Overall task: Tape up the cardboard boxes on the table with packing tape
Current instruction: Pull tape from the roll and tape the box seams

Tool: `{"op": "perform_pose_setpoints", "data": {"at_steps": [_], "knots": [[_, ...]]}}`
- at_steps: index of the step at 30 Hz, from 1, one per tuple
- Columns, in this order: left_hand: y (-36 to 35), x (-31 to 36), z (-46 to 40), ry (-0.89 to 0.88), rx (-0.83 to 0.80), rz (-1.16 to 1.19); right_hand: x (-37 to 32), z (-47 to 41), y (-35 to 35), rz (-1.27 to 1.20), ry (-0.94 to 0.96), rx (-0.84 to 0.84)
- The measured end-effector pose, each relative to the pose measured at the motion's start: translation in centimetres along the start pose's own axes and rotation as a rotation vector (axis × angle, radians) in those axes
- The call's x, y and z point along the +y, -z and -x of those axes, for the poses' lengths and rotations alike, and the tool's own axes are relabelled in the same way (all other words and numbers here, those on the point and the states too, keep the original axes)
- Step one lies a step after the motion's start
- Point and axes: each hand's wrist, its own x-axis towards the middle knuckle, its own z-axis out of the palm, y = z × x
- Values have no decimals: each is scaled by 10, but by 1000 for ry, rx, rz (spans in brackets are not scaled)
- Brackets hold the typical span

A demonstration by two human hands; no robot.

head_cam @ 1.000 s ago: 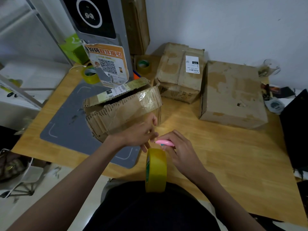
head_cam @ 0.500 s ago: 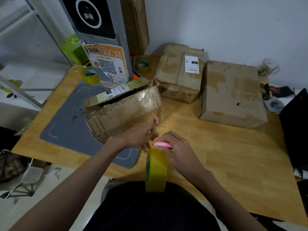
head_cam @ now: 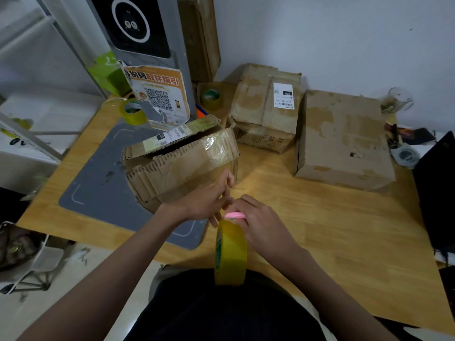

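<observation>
Table (head_cam: 332,237): light wooden top that runs from the near edge to the white wall; it carries everything below.
Grey mat (head_cam: 103,183): lies flat on the left part of the table, under the left end of the nearest box.
Large box (head_cam: 342,141): closed brown cardboard, far right, well apart from the hands, its top scuffed and patchy.
Open box (head_cam: 179,166): torn corrugated cardboard at centre left, half on the mat; its far flap stands up and a band of clear tape crosses its right end.
Labelled box (head_cam: 266,107): crumpled cardboard at far centre, just left of the large box, with a white barcode label on top.
Yellow tape roll (head_cam: 230,252): packing tape standing on edge at the near centre, just below both hands and in front of the person's dark clothing.
Left hand (head_cam: 204,200): reaches in from the near left, fingers curled against the near right corner of the open box; whether they pinch a strip of tape I cannot tell.
Right hand (head_cam: 258,217): just right of the left hand and touching it, fingers curled round a pink tool (head_cam: 235,214) at the top of the yellow roll.
Spare rolls: one greenish roll (head_cam: 133,112) at far left, another roll (head_cam: 211,98) at far centre beside the labelled box.
</observation>
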Motion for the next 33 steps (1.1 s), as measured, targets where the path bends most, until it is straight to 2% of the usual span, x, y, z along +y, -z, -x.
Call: {"op": "perform_pose_setpoints", "data": {"at_steps": [9, 21, 24, 27, 33], "knots": [[0, 2, 2, 3, -2, -6, -1, -2, 1, 65, -2, -33], [0, -1, 0, 6, 12, -3, 12, 12, 17, 89, -93, -48], [0, -3, 0, 18, 16, 9, 40, 18, 18, 81, -181, -31], [0, -7, 0, 13, 8, 30, 84, 19, 8, -31, -342, -39], [0, -7, 2, 6, 12, 37, 163, 23, -52, -129, -715, -166]]}}
